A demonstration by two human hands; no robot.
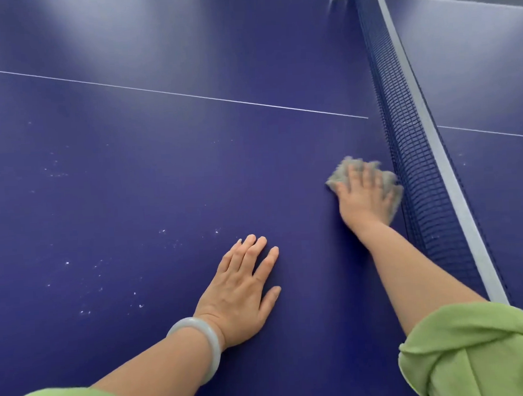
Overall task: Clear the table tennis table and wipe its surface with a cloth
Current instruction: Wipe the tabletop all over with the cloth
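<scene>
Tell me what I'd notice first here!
The right hand presses a fluffy grey cloth onto the dark blue table tennis table, beside the blue mesh net. The left hand, wearing a pale round bangle, lies flat nearer the person. White specks dot the table to its left.

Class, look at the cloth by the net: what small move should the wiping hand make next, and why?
Probably sweep the cloth left, away from the net. The right hand presses it down right beside the net, so little room remains that way, while white specks dot the table to the left, past the flat left hand.
</scene>
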